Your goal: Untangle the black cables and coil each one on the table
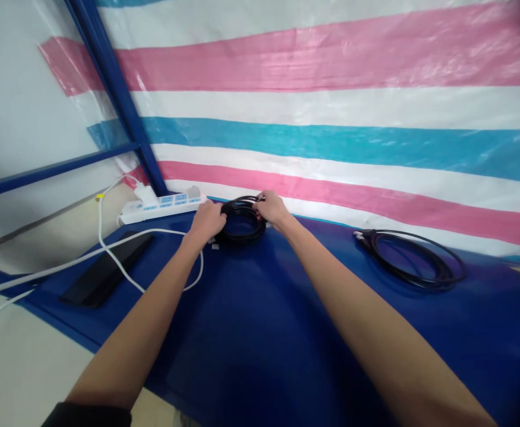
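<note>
A small tight coil of black cable (241,222) lies on the blue tabletop (260,332) near the striped sheet at the back. My left hand (207,222) grips the coil's left side with curled fingers. Closed on the coil's upper right edge is my right hand (272,209), where a loose cable end sticks out. Both arms reach far forward over the table.
A larger loose coil of black cable (414,259) lies to the right. At the back left sits a white power strip (159,207) with white cords (108,252) trailing off the table. A black flat device (106,270) lies near the left edge. A blue metal frame (113,89) stands behind.
</note>
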`<state>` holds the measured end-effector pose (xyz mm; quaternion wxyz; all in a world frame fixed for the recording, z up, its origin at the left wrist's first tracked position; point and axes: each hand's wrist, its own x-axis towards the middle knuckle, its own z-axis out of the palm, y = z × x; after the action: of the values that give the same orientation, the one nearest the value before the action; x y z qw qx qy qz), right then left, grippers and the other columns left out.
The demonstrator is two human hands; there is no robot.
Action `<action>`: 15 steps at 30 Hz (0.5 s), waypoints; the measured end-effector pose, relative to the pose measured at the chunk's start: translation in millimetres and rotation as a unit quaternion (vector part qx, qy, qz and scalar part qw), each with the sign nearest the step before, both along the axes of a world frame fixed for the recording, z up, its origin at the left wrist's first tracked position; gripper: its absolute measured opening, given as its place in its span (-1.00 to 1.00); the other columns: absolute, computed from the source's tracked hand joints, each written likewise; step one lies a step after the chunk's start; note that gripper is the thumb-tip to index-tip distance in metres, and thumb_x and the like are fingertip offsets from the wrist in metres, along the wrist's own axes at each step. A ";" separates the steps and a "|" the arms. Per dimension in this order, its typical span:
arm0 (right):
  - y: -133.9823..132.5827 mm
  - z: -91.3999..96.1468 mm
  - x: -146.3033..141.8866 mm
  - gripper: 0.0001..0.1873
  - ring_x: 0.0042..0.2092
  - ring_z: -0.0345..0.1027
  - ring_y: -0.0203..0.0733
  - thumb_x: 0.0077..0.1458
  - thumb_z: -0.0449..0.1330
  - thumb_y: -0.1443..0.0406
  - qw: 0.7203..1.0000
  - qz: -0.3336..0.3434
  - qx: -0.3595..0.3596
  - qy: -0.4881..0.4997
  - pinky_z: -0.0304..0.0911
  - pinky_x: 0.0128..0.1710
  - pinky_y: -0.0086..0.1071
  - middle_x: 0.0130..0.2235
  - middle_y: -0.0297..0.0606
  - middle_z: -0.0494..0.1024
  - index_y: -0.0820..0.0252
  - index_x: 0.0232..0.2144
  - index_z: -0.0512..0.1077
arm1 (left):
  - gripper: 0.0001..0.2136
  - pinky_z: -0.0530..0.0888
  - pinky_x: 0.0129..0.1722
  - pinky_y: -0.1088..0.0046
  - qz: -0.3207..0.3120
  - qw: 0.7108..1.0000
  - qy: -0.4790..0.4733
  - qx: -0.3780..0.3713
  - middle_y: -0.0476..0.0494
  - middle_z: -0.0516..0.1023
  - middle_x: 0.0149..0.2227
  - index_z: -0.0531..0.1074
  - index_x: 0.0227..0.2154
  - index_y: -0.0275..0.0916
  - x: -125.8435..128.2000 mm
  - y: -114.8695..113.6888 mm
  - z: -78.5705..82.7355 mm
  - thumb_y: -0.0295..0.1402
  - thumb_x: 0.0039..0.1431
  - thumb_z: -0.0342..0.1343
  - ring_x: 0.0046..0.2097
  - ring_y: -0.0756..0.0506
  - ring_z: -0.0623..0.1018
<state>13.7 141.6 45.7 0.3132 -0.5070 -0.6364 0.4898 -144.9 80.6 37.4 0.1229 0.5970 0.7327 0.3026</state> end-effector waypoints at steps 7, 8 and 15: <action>12.4 -27.1 -2.2 -0.65 -0.06 0.37 -0.11 0.20 0.13 0.22 0.995 0.008 0.046 -0.087 0.34 -0.10 -0.12 0.02 -0.14 0.40 0.22 0.00 0.34 | -0.67 0.41 -0.01 0.10 -0.031 0.998 0.045 -0.024 -0.23 0.37 0.07 0.34 0.01 -0.26 -24.4 14.1 -28.8 -0.27 0.22 0.06 0.03 -0.17 0.43; 12.5 -28.2 -2.0 -0.65 -0.07 0.38 -0.12 0.20 0.13 0.22 0.995 0.015 0.043 -0.087 0.35 -0.12 -0.13 0.01 -0.14 0.41 0.22 0.00 0.34 | -0.67 0.42 -0.01 0.10 -0.030 0.998 0.041 -0.021 -0.23 0.36 0.07 0.34 0.02 -0.25 -26.3 15.5 -30.7 -0.27 0.22 0.05 0.03 -0.17 0.43; 8.9 -32.8 -6.7 -0.64 -0.09 0.39 -0.13 0.20 0.13 0.21 0.994 0.016 0.083 -0.062 0.36 -0.14 -0.14 -0.01 -0.14 0.42 0.23 0.01 0.33 | -0.66 0.40 0.01 0.10 0.023 1.000 0.006 0.001 -0.23 0.35 0.09 0.33 0.03 -0.23 -26.2 11.1 -35.8 -0.25 0.23 0.04 0.04 -0.17 0.42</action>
<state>6.9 150.6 12.9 0.3060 -0.4984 -0.7013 0.4077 -171.1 91.7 1.6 0.1108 0.5816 0.7470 0.3026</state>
